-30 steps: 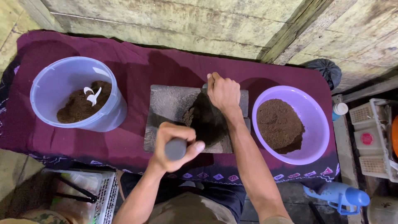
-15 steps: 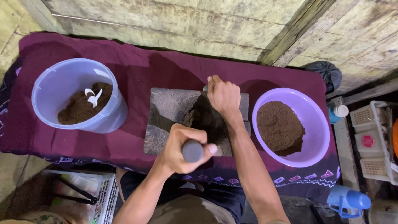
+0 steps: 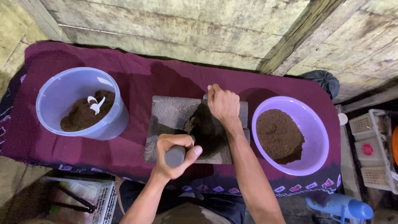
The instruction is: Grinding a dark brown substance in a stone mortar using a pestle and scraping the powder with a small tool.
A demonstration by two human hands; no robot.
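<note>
Both hands, left (image 3: pixel 176 150) and right (image 3: pixel 224 105), are closed around a stone roller (image 3: pixel 174 156) whose hard push could scatter brown powder (image 3: pixel 207 128) off the grinding slab (image 3: pixel 170 114).

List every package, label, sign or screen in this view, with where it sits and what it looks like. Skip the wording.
Round red label: far right, on a white plastic crate beside the cloth-covered table; small disc, print too small to make out.
No other package, sign or screen shows; the blue tub and the purple bowl of brown powder are plain.
</note>
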